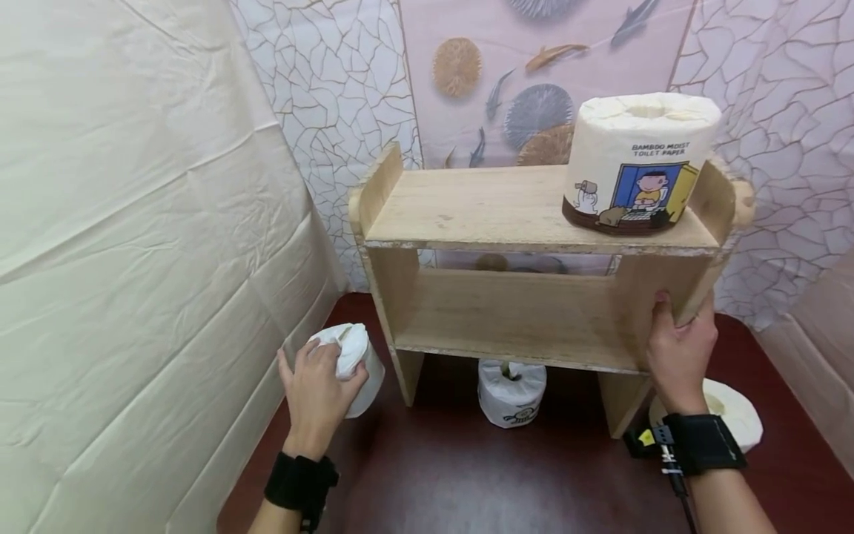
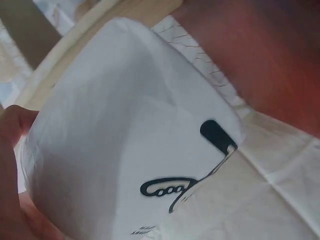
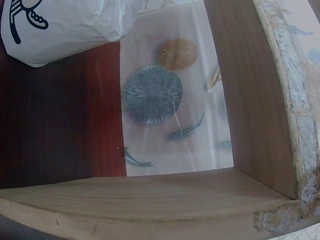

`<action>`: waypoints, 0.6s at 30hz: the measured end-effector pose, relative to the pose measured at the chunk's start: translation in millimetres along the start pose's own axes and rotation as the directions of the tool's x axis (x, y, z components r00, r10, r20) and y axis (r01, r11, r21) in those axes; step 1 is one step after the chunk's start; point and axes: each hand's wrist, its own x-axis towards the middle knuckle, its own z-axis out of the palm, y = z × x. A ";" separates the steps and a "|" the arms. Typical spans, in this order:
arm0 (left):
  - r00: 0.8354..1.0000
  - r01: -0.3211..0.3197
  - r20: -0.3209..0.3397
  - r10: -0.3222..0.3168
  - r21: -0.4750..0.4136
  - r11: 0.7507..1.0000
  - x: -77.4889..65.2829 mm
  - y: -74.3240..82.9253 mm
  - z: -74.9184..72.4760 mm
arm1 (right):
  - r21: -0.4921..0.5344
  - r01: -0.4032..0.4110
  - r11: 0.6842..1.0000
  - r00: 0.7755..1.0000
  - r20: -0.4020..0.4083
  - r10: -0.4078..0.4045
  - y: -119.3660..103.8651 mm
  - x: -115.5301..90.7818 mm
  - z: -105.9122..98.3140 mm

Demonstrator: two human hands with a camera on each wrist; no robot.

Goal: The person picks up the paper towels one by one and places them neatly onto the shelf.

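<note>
My left hand grips a white wrapped toilet roll from above, thumb on its near side and fingers over the top. The roll leans, to the left of the wooden shelf. Close up in the left wrist view, that toilet roll shows a black line drawing on its wrapper. My right hand grips the shelf's right side panel, its thumb on the inner face. In the right wrist view the shelf's wooden panel and board appear, while the right hand itself is out of sight there.
A large toilet roll with a cartoon print stands on the shelf's top board, at the right. Beneath the lower board sits another white roll. A cream roll lies behind my right wrist on the dark red table. Cloth walls surround it.
</note>
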 end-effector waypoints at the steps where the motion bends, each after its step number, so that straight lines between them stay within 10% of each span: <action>1: 1.000 -0.007 0.001 0.007 0.000 1.000 2.0 0.8 -2.8 | 0.002 0.000 1.000 1.000 0.000 0.000 -0.1 -0.2 0.5; 18: 1.000 0.007 0.019 -0.006 -0.047 0.999 25.4 9.1 -35.0 | 0.014 -0.009 1.000 0.999 0.032 0.008 3.1 1.4 0.2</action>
